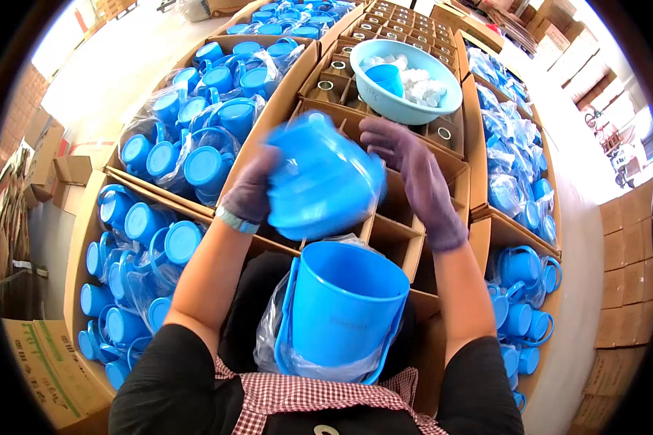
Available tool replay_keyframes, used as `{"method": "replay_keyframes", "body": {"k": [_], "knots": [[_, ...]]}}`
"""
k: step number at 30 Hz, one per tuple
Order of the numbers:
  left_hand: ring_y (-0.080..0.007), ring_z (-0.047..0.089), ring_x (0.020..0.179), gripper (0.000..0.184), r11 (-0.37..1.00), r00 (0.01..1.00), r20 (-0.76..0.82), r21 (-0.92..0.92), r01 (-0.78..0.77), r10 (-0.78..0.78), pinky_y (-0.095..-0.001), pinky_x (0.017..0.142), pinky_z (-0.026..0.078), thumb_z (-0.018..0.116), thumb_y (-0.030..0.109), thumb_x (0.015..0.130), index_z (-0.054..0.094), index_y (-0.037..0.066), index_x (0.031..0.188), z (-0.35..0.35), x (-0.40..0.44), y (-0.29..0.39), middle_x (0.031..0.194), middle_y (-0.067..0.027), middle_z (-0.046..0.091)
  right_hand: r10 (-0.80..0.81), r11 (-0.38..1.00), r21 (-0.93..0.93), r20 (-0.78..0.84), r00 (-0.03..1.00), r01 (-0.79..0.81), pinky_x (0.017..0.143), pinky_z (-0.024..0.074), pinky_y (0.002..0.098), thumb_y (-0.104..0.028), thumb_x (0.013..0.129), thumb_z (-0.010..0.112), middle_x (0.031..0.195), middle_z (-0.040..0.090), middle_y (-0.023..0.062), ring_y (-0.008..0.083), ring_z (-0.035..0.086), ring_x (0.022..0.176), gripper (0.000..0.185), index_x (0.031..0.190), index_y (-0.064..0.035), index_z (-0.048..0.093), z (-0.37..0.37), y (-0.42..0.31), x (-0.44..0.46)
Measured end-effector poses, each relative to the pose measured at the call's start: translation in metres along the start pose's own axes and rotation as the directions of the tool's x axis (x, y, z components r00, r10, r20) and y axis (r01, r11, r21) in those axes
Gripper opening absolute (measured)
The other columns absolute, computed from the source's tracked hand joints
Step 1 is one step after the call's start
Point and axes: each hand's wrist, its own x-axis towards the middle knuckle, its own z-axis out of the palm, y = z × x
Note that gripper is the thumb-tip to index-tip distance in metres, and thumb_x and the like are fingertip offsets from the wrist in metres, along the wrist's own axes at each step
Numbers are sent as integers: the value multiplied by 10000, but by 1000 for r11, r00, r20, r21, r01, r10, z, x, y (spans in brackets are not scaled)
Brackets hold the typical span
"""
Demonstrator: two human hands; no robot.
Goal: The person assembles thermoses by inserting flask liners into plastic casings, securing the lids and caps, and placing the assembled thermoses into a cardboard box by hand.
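Observation:
A blue plastic piece (323,177), smeared by motion and perhaps a lid or shallow basin, is tilted in front of me. My left hand (252,187), in a dark purple glove, grips its left side; some fingers are hidden behind it. On the other side, my right hand (412,170), gloved alike, has its fingers stretched out near the piece's upper right edge. Whether they touch it I cannot tell. Below both hands, an open blue bucket (348,308) with a handle stands at my lap, clear plastic bag (268,341) around its lower part.
A light-blue basin (442,109) holding white pieces and a blue cup (386,78) rests on a divided carton (450,163) ahead. Cartons of bagged blue buckets (209,167) line the left and others (519,268) the right. Stacked brown boxes (627,254) stand farther right.

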Motion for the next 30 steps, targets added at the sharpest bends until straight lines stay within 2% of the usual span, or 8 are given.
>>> {"method": "replay_keyframes", "body": {"k": [4,12,13,18,21,25,28,30], "knots": [[-456,313,1505,620,902,865,268,-216,-375,424,-718,1199,205,439,583,1043,601,97,1392,-67,-18,-32,1597,-215,413,272,904,-318,-83,959,-284,971,515,348,-416,927,694,1177,695,126,228,660,1084,581,1353,-25,630,-37,117,76],[-519,415,1433,723,982,842,527,-190,-14,114,-651,1225,82,447,682,1006,733,23,1090,-52,-8,-56,1327,-325,631,464,330,-944,137,875,-27,1053,511,453,-266,848,696,1387,562,259,442,633,1172,635,1428,-61,538,12,281,196],[-515,371,1456,806,971,784,599,-236,-20,162,-667,1218,95,453,751,946,719,13,1132,-56,1,-64,1387,-330,577,261,359,-931,34,965,-64,1037,523,467,-178,840,692,1387,542,268,464,637,1160,609,1417,-82,522,14,351,183],[-541,266,1494,1179,928,713,636,-368,-57,296,-672,1210,95,405,1002,712,688,-47,1169,-73,3,-89,1442,-399,490,319,473,-869,15,948,-146,969,547,462,-216,769,793,1217,654,242,423,671,1109,572,1290,-128,574,10,286,175],[-503,288,1500,970,881,835,467,-471,-44,291,-626,1219,195,446,855,882,686,-45,1149,-49,-7,-73,1381,-400,533,101,489,-867,-55,993,-97,945,556,444,-285,693,860,1076,709,209,388,697,1050,667,1277,-131,577,-18,201,177],[-434,321,1508,528,954,954,-67,-48,-295,291,-588,1221,254,489,618,1000,738,160,1084,-62,-28,-42,1569,-263,389,-260,618,-778,-67,963,113,795,624,390,-357,683,931,1017,728,151,282,736,953,794,1337,-121,548,-49,29,151],[-376,324,1526,283,919,855,-353,247,-306,380,-555,1228,285,541,450,1056,763,274,1061,-54,-30,-4,1688,-165,268,-574,333,-896,54,817,293,717,594,319,-374,793,886,986,700,83,163,702,863,543,1146,-41,642,-85,-80,134],[-349,293,1546,228,884,875,-193,257,-391,443,-533,1233,292,587,424,1041,760,279,1075,-52,-20,23,1712,-145,216,-648,506,-589,221,728,630,707,542,263,-359,898,811,918,653,34,103,642,822,511,1185,7,601,-97,-137,125]]}}
